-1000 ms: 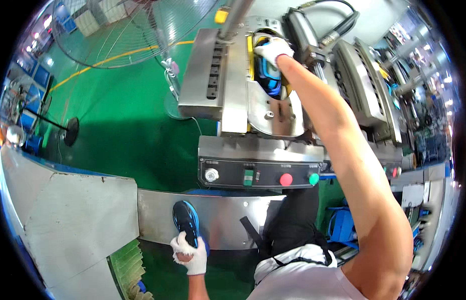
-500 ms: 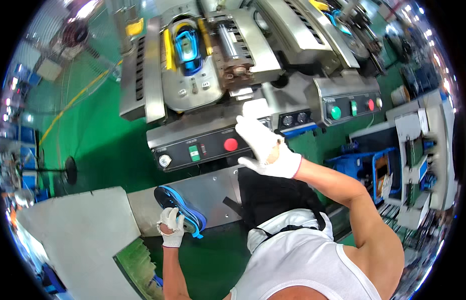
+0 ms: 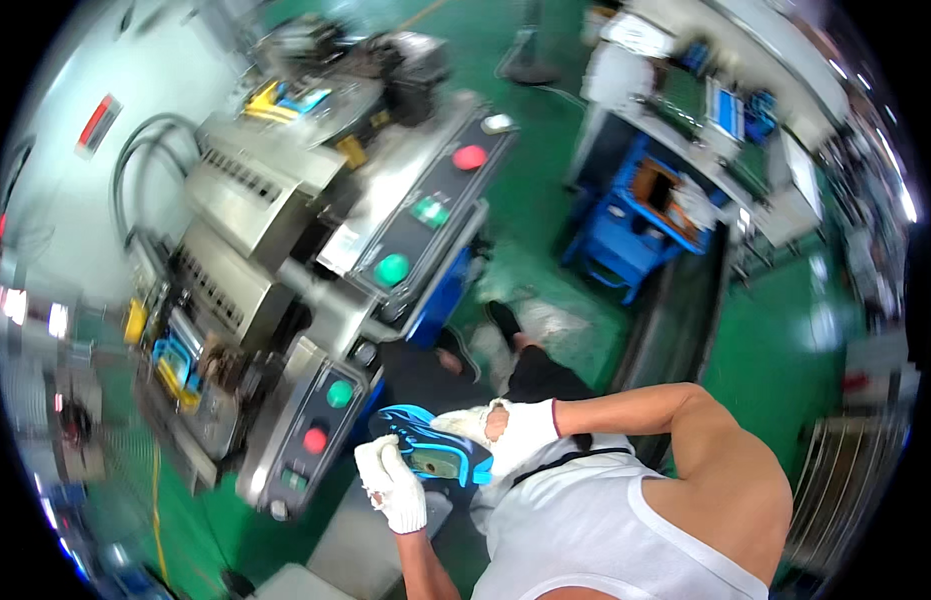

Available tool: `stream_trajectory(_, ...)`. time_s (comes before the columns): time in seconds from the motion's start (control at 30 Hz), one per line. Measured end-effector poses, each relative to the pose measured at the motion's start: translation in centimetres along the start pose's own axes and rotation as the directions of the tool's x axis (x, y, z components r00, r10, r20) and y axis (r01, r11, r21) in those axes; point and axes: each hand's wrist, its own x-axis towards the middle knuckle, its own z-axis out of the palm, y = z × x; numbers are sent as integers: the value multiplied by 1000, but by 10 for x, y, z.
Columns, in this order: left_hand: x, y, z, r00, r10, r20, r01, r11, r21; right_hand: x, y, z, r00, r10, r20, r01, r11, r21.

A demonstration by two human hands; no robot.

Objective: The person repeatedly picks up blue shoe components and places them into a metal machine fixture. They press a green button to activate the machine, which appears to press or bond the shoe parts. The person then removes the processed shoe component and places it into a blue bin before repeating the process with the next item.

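Note:
A black shoe with bright blue edging is held in front of my waist, with a greenish part showing at its heel end. My left hand, in a worn white glove, grips it from the left. From the right, my gloved right hand grasps its upper side, skin showing through a hole in the glove. Both sets of fingers partly cover the shoe.
To the left stand metal pressing machines with control panels; one panel has a green button and a red button. A blue cart stands ahead at right, beside a dark conveyor-like strip. My feet are on the green floor.
My view and body have turned right. The shoe has come up off the metal shelf to my waist. My right hand has left the machine panel and joined my left on the shoe.

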Motion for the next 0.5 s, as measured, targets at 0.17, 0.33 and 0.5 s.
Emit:
stream_trajectory(0.17,94,101,83,843,207,496,-99,967,-236,-94,3,-4,830,270,-489,-76,922,379)
stream_trajectory(0.33,120,233,154,590,605,535,-356,789,-500,-145,29,-21,202,496,-844,379,756,535)
stream_trajectory(0.5,123,240,180,390,854,344,-681,519,-517,-194,89,-123,-312,500,-808,560,784,269)
